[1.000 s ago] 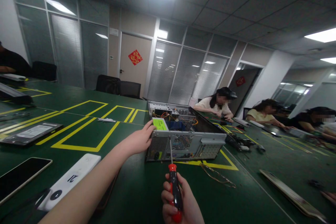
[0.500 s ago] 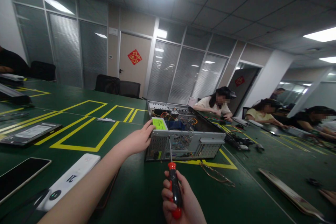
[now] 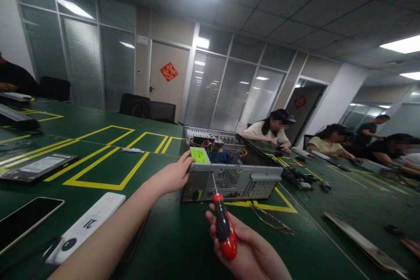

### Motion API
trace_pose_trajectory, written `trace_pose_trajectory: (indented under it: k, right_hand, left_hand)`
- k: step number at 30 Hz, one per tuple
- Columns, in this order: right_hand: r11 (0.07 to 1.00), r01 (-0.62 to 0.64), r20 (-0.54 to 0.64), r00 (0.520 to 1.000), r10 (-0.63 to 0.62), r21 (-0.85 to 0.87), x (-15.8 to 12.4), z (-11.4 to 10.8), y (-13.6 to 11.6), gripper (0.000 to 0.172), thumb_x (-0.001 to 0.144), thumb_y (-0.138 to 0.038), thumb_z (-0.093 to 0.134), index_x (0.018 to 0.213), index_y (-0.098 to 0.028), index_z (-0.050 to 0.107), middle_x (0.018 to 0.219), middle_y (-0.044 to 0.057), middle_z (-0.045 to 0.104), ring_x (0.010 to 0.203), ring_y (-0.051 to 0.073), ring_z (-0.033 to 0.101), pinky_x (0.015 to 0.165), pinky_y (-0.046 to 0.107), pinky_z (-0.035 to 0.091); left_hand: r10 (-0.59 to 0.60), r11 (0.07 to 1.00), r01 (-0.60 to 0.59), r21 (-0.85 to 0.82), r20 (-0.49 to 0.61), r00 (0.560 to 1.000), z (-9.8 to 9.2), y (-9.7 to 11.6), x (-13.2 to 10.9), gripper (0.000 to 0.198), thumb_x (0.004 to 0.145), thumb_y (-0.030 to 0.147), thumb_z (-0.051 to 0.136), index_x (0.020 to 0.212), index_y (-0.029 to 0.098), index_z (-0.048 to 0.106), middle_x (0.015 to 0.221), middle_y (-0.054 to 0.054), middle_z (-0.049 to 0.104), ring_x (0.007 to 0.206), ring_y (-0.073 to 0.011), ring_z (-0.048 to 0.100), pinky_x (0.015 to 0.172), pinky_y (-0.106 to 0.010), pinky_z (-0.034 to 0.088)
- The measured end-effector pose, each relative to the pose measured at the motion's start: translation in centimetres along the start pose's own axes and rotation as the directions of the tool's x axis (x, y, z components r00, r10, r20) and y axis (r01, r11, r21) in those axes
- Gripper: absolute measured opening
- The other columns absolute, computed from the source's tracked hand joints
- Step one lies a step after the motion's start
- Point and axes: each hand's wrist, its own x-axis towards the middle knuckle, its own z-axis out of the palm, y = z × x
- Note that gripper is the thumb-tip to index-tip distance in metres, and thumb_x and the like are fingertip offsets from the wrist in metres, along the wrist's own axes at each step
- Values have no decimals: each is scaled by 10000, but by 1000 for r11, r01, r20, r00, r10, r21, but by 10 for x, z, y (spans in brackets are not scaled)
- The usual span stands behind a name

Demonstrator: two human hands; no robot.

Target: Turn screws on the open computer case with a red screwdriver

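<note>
An open computer case [image 3: 244, 170] lies on the green table, its perforated back panel facing me and wires showing inside. At its left corner sits a power supply with a yellow-green label [image 3: 199, 155]. My left hand [image 3: 175, 176] grips that corner, fingers bent over the top edge beside the label. Below the case, my right hand [image 3: 251, 240] is closed around the red and black handle of a screwdriver [image 3: 225, 226]. The shaft slants up to the back panel, right of the power supply grille. Whether the tip sits in a screw is too small to tell.
Left of my arm lie a phone [image 3: 31, 218], a white device marked 21 [image 3: 90, 223] and a hard drive [image 3: 39, 167]. Eyeglasses [image 3: 272, 218] rest in front of the case. Another phone [image 3: 364, 243] is at right. Co-workers sit along the far right side.
My right hand has shifted a little right and its grip has turned. The screwdriver, upright before, now tilts with its handle end to the right. My left hand keeps its place.
</note>
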Motion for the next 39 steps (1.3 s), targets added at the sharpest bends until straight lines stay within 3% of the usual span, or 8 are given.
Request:
trace_pose_trajectory:
  k: [4, 10, 13, 17, 20, 25, 32, 39]
  right_hand:
    - [998, 50, -27, 998, -51, -38, 4, -5, 3, 456, 687, -195, 755, 1115, -145, 603, 1060, 136, 671, 872, 151, 619, 801, 264, 466]
    - [990, 26, -1, 1000, -26, 141, 10, -5, 9, 467, 632, -380, 797, 968, -104, 629, 674, -16, 553, 588, 59, 462, 507, 134, 397]
    - [977, -56, -3, 998, 58, 204, 9, -5, 9, 369, 642, -344, 795, 871, -112, 622, 738, 3, 583, 568, 37, 462, 416, 75, 337]
    - [979, -94, 14, 996, 93, 182, 8, -8, 8, 368, 713, -320, 745, 998, -135, 604, 853, 30, 643, 402, -29, 293, 320, 61, 211]
    - [992, -52, 46, 998, 47, 115, 8, -6, 8, 473, 753, -356, 694, 1151, -150, 543, 796, 30, 639, 409, -2, 340, 331, 86, 210]
    - [995, -94, 122, 988, 92, 14, 6, 0, 10, 505, 659, -177, 660, 1141, -202, 509, 1063, 98, 654, 731, 143, 617, 576, 211, 453]
    - [991, -74, 198, 976, 95, -111, 6, -1, 11, 645, 698, -96, 672, 1260, -240, 391, 1259, 113, 582, 982, 180, 637, 816, 276, 454]
    - [1000, -24, 137, 990, 25, -9, 10, -10, 16, 583, 666, -311, 788, 1169, -151, 541, 829, 17, 639, 647, 72, 568, 538, 160, 386]
  left_hand:
    - [3, 1000, -3, -16, -2, 1000, 1, -1, 1, 405, 863, 224, 424, 1265, 209, 376, 1540, -122, 153, 1112, -264, 611, 963, -393, 475]
    - [-2, 1000, 2, -19, 0, 1000, 1, -2, 1, 404, 862, 224, 420, 1264, 217, 378, 1540, -112, 157, 1120, -265, 605, 972, -399, 468]
    - [-5, 1000, 5, -2, 6, 1000, 0, -1, 1, 405, 862, 231, 410, 1265, 211, 374, 1542, -113, 152, 1106, -270, 613, 955, -405, 479]
    - [-2, 1000, 2, -3, 9, 1000, -1, 0, 0, 409, 859, 234, 404, 1265, 209, 366, 1547, -106, 137, 1102, -268, 615, 942, -392, 490]
    - [3, 1000, -3, -3, 7, 1000, 0, -1, 0, 406, 860, 234, 398, 1264, 207, 367, 1546, -112, 138, 1093, -267, 621, 936, -394, 493]
    - [2, 1000, -2, 17, -3, 1000, 1, -2, 0, 409, 865, 252, 399, 1270, 212, 360, 1545, -111, 142, 1064, -264, 637, 932, -398, 496]
    - [-2, 1000, 2, -10, 5, 1000, 0, -1, 0, 398, 862, 240, 398, 1258, 205, 379, 1544, -109, 143, 1089, -270, 624, 951, -401, 485]
    - [-2, 1000, 2, -7, 2, 1000, 0, -1, 0, 404, 858, 233, 404, 1261, 206, 374, 1544, -112, 145, 1080, -268, 628, 939, -403, 493]
